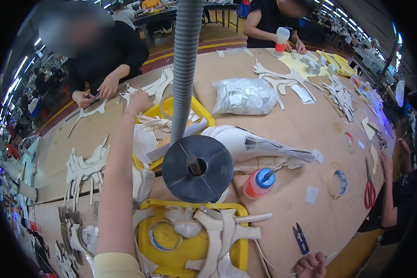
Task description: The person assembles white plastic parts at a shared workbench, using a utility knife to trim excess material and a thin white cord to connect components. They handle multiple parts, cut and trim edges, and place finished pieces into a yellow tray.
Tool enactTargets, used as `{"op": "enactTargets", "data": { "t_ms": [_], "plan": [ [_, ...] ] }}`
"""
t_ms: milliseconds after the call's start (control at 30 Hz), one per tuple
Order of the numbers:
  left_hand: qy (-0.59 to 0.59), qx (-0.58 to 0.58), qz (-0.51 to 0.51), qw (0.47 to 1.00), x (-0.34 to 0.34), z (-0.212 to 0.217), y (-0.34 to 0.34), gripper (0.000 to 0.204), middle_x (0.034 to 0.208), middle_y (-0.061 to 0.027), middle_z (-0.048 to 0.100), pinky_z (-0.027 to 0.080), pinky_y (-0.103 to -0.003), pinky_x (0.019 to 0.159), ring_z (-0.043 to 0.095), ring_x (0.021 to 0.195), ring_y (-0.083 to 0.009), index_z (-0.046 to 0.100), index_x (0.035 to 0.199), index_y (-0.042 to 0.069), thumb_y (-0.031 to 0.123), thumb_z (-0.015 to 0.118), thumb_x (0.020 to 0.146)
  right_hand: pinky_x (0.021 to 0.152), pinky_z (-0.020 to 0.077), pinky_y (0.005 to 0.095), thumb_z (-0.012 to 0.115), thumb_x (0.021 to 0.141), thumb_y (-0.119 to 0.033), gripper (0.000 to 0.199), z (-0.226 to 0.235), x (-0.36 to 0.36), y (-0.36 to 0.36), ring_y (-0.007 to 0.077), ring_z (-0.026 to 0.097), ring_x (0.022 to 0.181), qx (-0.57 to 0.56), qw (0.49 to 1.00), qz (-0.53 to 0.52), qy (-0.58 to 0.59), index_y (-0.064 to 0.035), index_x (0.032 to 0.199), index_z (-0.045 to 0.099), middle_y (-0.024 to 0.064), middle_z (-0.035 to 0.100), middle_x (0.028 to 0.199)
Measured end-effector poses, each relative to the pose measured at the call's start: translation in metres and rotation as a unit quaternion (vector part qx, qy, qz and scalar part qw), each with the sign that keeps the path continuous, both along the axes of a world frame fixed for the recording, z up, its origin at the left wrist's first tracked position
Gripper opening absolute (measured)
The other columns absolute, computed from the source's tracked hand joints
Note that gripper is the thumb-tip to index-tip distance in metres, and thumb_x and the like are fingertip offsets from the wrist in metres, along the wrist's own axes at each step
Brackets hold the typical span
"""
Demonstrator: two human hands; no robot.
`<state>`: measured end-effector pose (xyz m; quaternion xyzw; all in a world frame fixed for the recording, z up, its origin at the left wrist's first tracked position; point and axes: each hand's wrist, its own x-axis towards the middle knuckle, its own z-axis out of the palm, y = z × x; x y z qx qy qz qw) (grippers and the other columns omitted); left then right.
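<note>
Head view: left hand (139, 101) outstretched, right hand (312, 266) curled low.

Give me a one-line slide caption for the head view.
Left hand reaches to white cut pieces beyond a yellow tray; right hand rests fisted near blue snips.

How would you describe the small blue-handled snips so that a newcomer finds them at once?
Start at the dark round spool in the middle of the table and go to the near right edge, where the right hand rests. The snips lie just above it on bare tabletop. They are small and blue, unlike the larger red-handled scissors further right.
</note>
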<state>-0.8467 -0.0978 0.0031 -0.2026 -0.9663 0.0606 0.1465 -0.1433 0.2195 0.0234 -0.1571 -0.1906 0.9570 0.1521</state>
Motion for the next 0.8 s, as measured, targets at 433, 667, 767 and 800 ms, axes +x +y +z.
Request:
{"op": "enactTargets", "data": {
  "t_ms": [433, 667, 767, 800],
  "plan": [
    [-0.157, 0.360, -0.055, 0.918, 0.088, 0.214, -0.018, 0.043, 0.057, 0.0029, 0.051, 0.036, -0.026, 0.050, 0.043, 0.054, -0.0091, 0.064, 0.064, 0.006, 0.043, 0.062, 0.086, 0.082, 0.0375, 0.0363, 0.050, 0.102, -0.026, 0.010, -0.025, 0.012, 0.004, 0.0143, 0.044, 0.081, 0.000, 0.997, 0.019, 0.075, -0.0169, 0.106, 0.051, -0.0002, 0.044, 0.088],
    [-0.236, 0.097, -0.123, 0.959, 0.343, 0.324, -0.051, 0.026, 0.074, 0.0013, 0.058, 0.044, -0.020, 0.062, 0.054, 0.068, -0.0066, 0.069, 0.084, 0.003, 0.029, 0.070, 0.090, 0.083, 0.0378, 0.0352, 0.048, 0.103, -0.022, 0.008, -0.031, 0.013, 0.012, 0.0152, 0.043, 0.081, 0.005, 0.995, 0.055, 0.084, -0.0138, 0.105, 0.049, 0.0008, 0.043, 0.089],
    [-0.245, 0.067, -0.150, 0.956, 0.438, 0.348, -0.053, 0.026, 0.081, -0.0031, 0.061, 0.049, -0.023, 0.070, 0.058, 0.078, -0.0090, 0.068, 0.087, 0.000, 0.025, 0.073, 0.089, 0.082, 0.0388, 0.0338, 0.046, 0.104, -0.021, 0.009, -0.029, 0.011, 0.011, 0.0147, 0.044, 0.081, 0.007, 0.993, 0.069, 0.095, -0.0128, 0.105, 0.049, 0.0010, 0.044, 0.088],
    [-0.249, 0.062, -0.156, 0.954, 0.461, 0.354, -0.051, 0.026, 0.083, -0.0047, 0.061, 0.050, -0.024, 0.073, 0.059, 0.081, -0.0099, 0.067, 0.087, -0.002, 0.024, 0.074, 0.088, 0.082, 0.0393, 0.0334, 0.045, 0.105, -0.021, 0.010, -0.029, 0.009, 0.012, 0.0145, 0.044, 0.080, 0.003, 0.992, 0.075, 0.103, -0.0125, 0.105, 0.049, 0.0011, 0.044, 0.088]
  ]
}}
